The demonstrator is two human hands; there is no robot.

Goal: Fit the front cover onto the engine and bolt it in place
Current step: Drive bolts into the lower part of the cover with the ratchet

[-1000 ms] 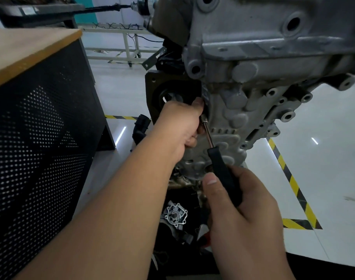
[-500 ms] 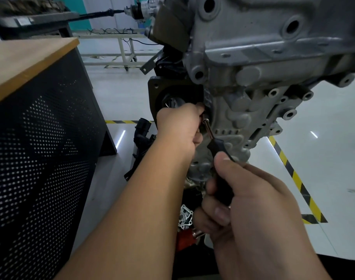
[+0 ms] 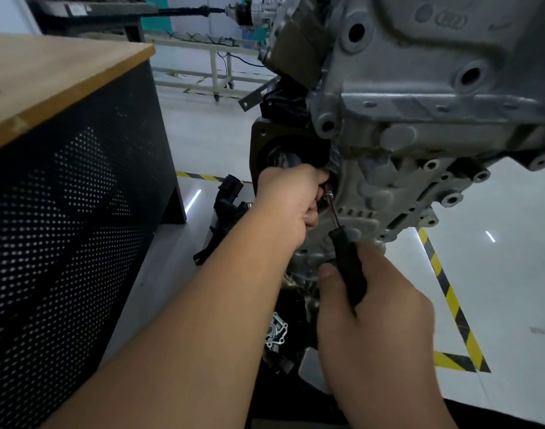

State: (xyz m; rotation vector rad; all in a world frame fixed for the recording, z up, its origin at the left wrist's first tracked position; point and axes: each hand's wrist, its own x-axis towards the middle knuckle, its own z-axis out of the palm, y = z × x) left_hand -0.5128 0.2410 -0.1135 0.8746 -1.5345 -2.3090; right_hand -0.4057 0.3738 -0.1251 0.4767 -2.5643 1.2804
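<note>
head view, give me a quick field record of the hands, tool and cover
left hand: left hand curled at the tool's tip, against the front cover
right hand: right hand grips the black handle
tool: driver, shaft angled up and left to the cover edge
bolt: hidden by the fingers
surroundings: wood-topped bench on the left

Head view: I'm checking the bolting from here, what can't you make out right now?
- Tip of the tool and the bolt: hidden behind the left hand.
- What the left hand's fingers hold: tucked against the front cover, out of sight.
- Whether the cover sits flush: its lower edge is behind both hands.
- Right hand palm side: turned away.
- Engine top and right: cut off by the frame edge.
</note>
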